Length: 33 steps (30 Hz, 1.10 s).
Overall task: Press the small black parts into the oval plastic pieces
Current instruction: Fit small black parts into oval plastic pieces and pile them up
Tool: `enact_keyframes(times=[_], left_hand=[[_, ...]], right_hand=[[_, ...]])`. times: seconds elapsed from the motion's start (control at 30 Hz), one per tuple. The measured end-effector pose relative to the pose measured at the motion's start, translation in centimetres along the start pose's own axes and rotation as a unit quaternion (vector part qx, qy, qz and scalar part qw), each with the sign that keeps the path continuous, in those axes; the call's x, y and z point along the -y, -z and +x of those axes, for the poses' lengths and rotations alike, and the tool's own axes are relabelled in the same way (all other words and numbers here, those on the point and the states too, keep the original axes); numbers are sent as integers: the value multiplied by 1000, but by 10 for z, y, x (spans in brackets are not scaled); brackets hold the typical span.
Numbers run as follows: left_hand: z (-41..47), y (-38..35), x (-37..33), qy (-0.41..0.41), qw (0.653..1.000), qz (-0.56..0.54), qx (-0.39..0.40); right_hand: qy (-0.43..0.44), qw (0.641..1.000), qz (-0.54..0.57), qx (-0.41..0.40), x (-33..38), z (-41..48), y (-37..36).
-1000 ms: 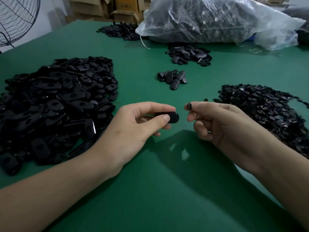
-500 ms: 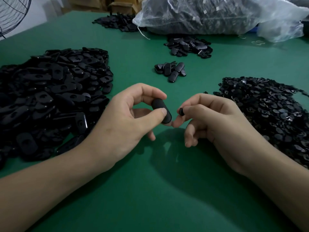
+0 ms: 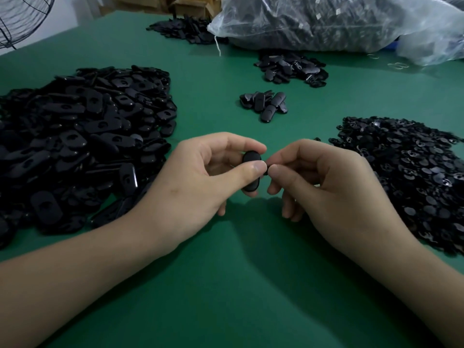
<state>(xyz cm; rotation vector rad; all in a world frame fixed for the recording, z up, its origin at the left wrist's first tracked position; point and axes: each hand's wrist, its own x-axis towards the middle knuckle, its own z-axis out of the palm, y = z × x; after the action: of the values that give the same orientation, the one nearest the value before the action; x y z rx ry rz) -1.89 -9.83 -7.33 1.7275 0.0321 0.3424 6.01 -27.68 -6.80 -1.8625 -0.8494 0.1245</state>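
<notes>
Whole table (image 3: 226, 297) is one flat solid green, no pattern; pile of oval pieces (image 3: 82, 136) along the left edge is black with a dull sheen; pile of small parts (image 3: 406, 177) at the right edge is black too, speckled with greyish glints; held oval piece (image 3: 251, 159) and tiny part (image 3: 266, 171) are plain black; bag (image 3: 326, 21) at the far edge is cloudy clear-white over dark contents; boxes (image 3: 190, 6) behind it are brown.

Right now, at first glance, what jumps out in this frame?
Two hands meet at centre: the left hand grips an oval plastic piece, and the right hand pinches a small black part right beside it. A big heap of oval pieces lies left, a heap of small parts right, and a bulging clear bag at the far edge.
</notes>
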Motion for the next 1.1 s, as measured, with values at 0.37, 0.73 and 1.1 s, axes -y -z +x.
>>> enact_keyframes(times=[0.37, 0.73, 1.1], left_hand=[[0, -3, -3, -1, 1000, -7, -19], [0, -4, -3, -26, 999, 14, -35], [0, -4, -2, -17, 1000, 14, -16]], right_hand=[[-33, 999, -33, -6, 0, 0, -1], [-71, 994, 80, 26, -3, 1, -1], [-81, 986, 146, 8, -5, 3, 4]])
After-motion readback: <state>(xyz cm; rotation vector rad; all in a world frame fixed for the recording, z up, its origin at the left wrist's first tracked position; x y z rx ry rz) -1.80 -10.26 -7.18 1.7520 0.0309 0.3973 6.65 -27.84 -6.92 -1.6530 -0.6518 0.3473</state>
